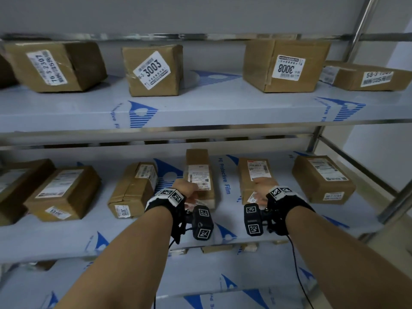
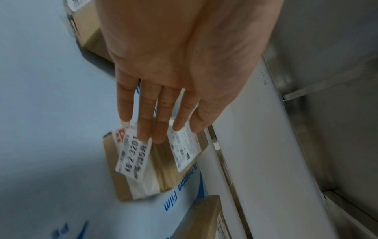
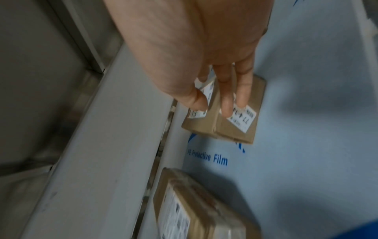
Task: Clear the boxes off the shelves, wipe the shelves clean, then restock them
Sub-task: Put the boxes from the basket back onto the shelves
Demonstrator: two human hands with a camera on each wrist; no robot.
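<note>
both hands are reaching onto the middle shelf [image 1: 66,237], the left hand [image 1: 186,188] with straight, released fingers over the narrow box [image 1: 199,175] and the right hand [image 1: 265,186] likewise unclenched over the neighbouring box [image 1: 254,172]. neither grip is grasping yet. each grip should be closing across its box's short sides, just beyond the fingertips, thumb opposite the fingers, not catching the loose labels.

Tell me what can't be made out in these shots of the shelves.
- Left hand fingertips: head view, the hand's own back hides them.
- Contact between right hand and box: right wrist view, blurred.
- Far-left box: head view, cut by the edge.
- Small label print: all views, too small.
</note>
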